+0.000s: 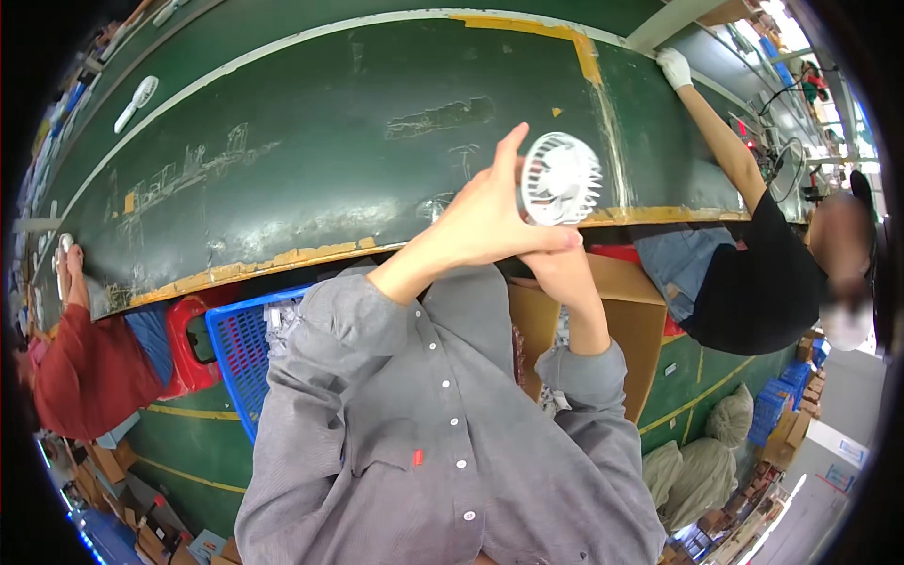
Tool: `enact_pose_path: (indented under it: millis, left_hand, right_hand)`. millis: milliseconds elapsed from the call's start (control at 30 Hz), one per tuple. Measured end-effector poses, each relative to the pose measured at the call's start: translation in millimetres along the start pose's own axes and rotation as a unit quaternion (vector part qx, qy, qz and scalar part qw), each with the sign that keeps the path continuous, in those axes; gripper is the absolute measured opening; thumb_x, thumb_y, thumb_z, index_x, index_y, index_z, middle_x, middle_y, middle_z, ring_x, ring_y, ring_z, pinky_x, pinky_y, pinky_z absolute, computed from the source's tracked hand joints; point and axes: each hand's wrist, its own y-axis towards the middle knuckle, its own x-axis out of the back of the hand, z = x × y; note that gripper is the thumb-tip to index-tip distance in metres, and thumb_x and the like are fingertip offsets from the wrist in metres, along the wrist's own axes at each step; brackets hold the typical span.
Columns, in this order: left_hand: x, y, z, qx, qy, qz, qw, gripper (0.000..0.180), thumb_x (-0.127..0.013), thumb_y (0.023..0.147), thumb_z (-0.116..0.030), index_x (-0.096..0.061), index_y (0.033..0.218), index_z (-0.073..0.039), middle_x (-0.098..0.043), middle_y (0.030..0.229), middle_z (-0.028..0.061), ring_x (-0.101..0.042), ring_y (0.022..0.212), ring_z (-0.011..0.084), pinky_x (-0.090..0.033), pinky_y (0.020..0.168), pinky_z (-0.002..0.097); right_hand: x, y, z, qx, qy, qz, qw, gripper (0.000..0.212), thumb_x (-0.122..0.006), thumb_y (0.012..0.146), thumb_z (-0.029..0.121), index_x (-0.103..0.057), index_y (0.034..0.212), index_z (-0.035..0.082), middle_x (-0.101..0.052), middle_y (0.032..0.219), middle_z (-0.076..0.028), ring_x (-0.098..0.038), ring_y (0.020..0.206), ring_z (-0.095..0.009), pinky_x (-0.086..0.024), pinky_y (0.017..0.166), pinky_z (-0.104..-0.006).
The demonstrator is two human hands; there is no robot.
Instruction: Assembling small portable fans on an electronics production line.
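Observation:
A white handheld fan [561,179] with a round slatted cage is held up over the near edge of the green workbench [320,141]. My left hand [482,212] is closed around it from the left, one finger rising beside the cage and the thumb stretched below it. From underneath comes my right hand [557,271], close against the left one. Its fingers are hidden behind the left hand, so its hold cannot be made out. The fan's handle is mostly covered by my hands.
Another white handheld fan [137,104] lies at the bench's far left. A blue crate [235,353] and a cardboard box [629,311] stand below the front edge. One co-worker in dark red [99,372] sits left; another in black [758,292] reaches over the bench at right.

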Motion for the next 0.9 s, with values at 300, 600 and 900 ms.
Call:
enact_pose_path:
  millis: [300,600,900]
  left_hand:
    - [-20.9,-27.2,19.5,-0.004,-0.215,-0.203,0.955,0.086,-0.080,0.073,-0.015,-0.027,0.140,-0.001,-0.057,0.122,0.0150,-0.060,0.109,0.0224,-0.050,0.095,0.0377]
    - [-33.8,-33.9,32.3,-0.050,-0.311,-0.373,0.873,0.061,-0.067,0.087,-0.012,-0.032,0.136,-0.004,-0.055,0.126,0.0147,-0.057,0.112,0.0210,-0.047,0.097,0.0355]
    - [-15.5,-38.1,49.4,0.017,-0.210,-0.373,0.904,0.099,-0.078,0.081,-0.017,-0.009,0.148,0.002,-0.035,0.142,0.0195,-0.043,0.130,0.0273,-0.034,0.110,0.0400]
  right_hand:
    - [-15.5,-0.7,-21.9,-0.089,0.271,0.034,0.958,0.026,-0.060,0.097,0.023,-0.056,0.110,0.002,-0.055,0.080,-0.001,-0.048,0.063,-0.007,-0.038,0.054,-0.0217]
    - [-27.5,0.6,-28.9,-0.075,0.425,-0.011,0.902,0.042,-0.045,0.104,0.046,-0.054,0.112,0.005,-0.046,0.073,-0.002,-0.042,0.058,-0.010,-0.037,0.056,-0.0250]
    - [-7.3,9.2,-17.2,-0.031,0.455,-0.082,0.886,0.034,-0.041,0.106,0.039,-0.053,0.103,0.007,-0.043,0.070,-0.002,-0.039,0.056,-0.010,-0.032,0.054,-0.0264]
